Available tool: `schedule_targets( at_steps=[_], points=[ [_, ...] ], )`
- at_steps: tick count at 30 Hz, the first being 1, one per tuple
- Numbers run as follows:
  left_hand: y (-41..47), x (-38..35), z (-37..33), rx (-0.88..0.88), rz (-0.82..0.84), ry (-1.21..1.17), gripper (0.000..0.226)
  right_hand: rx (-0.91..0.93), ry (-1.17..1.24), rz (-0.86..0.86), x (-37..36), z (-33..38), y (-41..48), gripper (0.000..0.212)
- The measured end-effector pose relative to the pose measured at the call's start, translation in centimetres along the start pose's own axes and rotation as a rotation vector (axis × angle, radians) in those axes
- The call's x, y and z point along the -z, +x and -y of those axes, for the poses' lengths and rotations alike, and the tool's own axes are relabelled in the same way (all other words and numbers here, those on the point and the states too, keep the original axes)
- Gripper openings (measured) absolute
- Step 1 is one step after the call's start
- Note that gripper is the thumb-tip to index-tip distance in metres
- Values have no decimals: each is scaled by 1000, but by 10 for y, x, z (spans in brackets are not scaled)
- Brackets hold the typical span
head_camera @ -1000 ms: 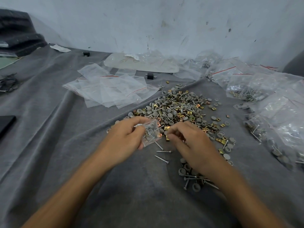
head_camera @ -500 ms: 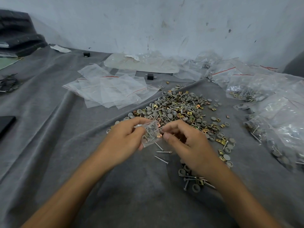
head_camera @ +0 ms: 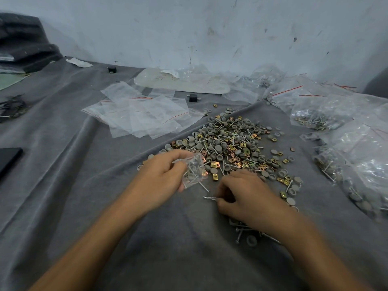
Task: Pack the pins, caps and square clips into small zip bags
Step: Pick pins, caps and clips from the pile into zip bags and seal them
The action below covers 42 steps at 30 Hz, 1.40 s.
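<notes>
Grey cloth (head_camera: 84, 196) covers the worktop, which runs back to a scuffed white wall (head_camera: 189, 28). Near the middle of the worktop lies a heap of grey round caps, brass square clips and thin steel pins (head_camera: 231, 143), all mixed together and thinning out toward the right.

At the near-left fringe of that heap the left hand (head_camera: 161, 181) grips a small clear zip bag (head_camera: 194, 172), with fingers and thumb curled round its left side. Several pins and at least one grey cap show through the plastic. Just to the right, the right hand (head_camera: 249, 196) sits low over the cloth. Its thumb and forefinger pinch one end of a threaded steel pin (head_camera: 210, 198), whose free tip points left. A loose steel pin (head_camera: 204, 186) lies on the cloth between the bag and the pinched one. Under the right wrist is a small cluster of pins and caps (head_camera: 245, 232).

Beyond the left hand, toward the far edge, flat empty clear bags with red strips (head_camera: 142, 114) are spread in an overlapping pile. Along the right edge, filled clear bags (head_camera: 310, 116) are heaped, with pins, clips and caps visible inside. A small black block (head_camera: 192, 98) stands behind the heap, and a flat black slab (head_camera: 8, 160) lies at the left edge.
</notes>
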<state>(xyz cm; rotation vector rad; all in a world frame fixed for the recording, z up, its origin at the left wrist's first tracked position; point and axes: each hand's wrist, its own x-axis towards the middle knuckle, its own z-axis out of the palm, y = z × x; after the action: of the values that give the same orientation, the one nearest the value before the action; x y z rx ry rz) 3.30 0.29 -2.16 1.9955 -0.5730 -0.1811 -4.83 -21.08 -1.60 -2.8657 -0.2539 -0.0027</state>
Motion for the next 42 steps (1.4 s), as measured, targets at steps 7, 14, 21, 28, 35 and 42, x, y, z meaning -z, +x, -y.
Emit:
schedule_targets(
  at_steps=[7, 14, 21, 28, 35, 42],
  points=[
    [1, -1, 1, -13, -2, 32, 33, 10, 50, -26, -2, 4, 0, 10],
    [1, 0, 1, -8, -5, 50, 34, -81, 251, -172, 4, -2, -3, 17],
    [1, -6, 1, -7, -2, 52, 32, -59, 637, -367, 5, 14, 0, 17],
    [1, -7, 2, -19, 16, 80, 36, -25, 637, -375, -7, 23, 7, 11],
    [1, -5, 0, -34, 14, 65, 34, 78, 767, -334, -7, 23, 10, 15],
    [-1, -2, -5, 1, 9, -54, 34, -45, 698, -406, -1, 4, 9, 16]
  ],
)
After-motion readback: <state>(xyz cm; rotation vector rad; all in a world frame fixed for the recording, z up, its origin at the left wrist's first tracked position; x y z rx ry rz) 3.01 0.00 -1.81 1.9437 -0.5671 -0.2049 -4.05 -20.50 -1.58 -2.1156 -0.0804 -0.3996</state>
